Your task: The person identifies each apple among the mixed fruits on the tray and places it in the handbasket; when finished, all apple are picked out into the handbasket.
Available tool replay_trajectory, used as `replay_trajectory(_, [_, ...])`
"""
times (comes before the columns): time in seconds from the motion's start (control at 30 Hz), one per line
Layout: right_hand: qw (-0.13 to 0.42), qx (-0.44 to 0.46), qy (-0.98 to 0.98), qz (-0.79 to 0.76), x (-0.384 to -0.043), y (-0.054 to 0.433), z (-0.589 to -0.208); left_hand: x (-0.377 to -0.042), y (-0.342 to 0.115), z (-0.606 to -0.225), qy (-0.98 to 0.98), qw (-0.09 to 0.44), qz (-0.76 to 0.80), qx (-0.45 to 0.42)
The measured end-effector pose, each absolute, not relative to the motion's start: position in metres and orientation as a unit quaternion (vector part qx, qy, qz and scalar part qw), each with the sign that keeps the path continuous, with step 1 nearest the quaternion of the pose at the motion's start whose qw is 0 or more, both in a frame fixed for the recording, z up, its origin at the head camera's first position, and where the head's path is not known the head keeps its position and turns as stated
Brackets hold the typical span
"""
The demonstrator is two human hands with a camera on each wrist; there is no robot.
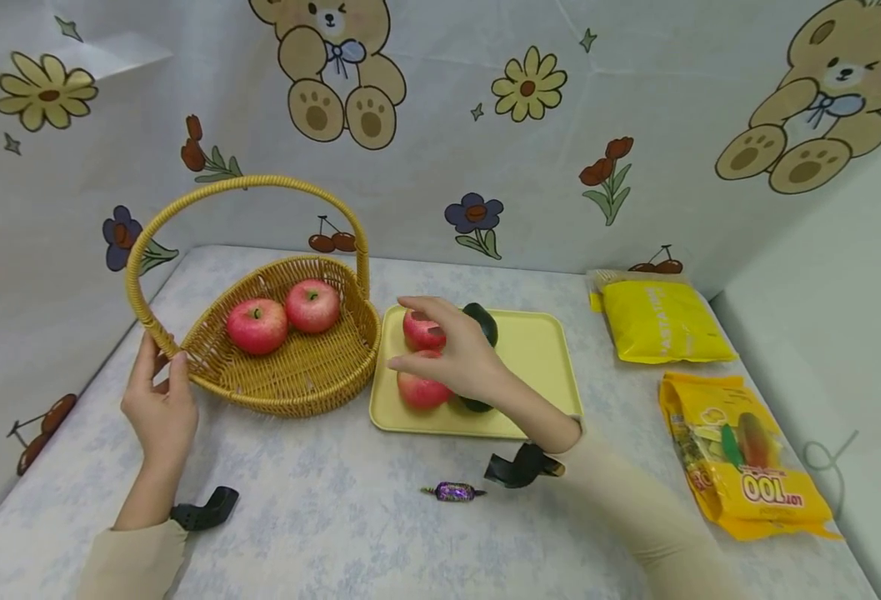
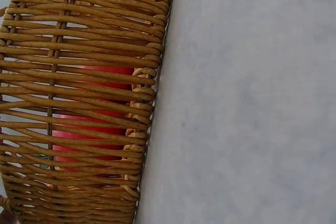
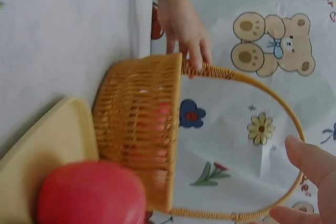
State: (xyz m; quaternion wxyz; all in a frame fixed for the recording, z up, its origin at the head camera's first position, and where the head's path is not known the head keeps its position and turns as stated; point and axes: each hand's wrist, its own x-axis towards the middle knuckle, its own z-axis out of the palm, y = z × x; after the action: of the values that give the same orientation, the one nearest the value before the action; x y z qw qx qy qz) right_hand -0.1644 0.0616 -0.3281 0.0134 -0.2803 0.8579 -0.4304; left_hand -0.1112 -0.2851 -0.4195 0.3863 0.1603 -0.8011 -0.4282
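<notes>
A wicker basket [image 1: 297,396] with a tall hooped handle holds two red apples [image 1: 257,326]. At the basket's left side, my left hand [image 1: 161,408] grips the foot of the handle by the rim, thumb in front and fingers behind. My right hand [image 1: 458,354] hovers above the yellow tray [image 1: 541,367], its thumb and fingers spread apart with nothing between them. Below it on the tray lie two more red apples [image 1: 419,393], partly hidden by the hand. Dark green rounded fruits [image 1: 483,321], mostly covered by the hand, lie beside them. Woven basket wall [image 2: 79,93] fills the left wrist view's left side.
A small purple wrapped candy [image 1: 455,492] lies in front of the tray. On the right of the table are a yellow packet [image 1: 661,321] and an orange-yellow snack bag [image 1: 748,458]. Behind the table hangs a bear-printed cloth [image 1: 425,183].
</notes>
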Motion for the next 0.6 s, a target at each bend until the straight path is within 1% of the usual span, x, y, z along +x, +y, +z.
replay_trajectory(0.27, [0.025,-0.286,0.867,-0.408,-0.165,0.100,-0.356,-0.111,-0.285,-0.420,-0.803,0.385,-0.427,0.156])
replay_trajectory(0.6, [0.011,-0.270,0.886,-0.378,-0.168,0.104,-0.381,-0.111,-0.286,-0.421,-0.802,0.387,-0.427,0.158])
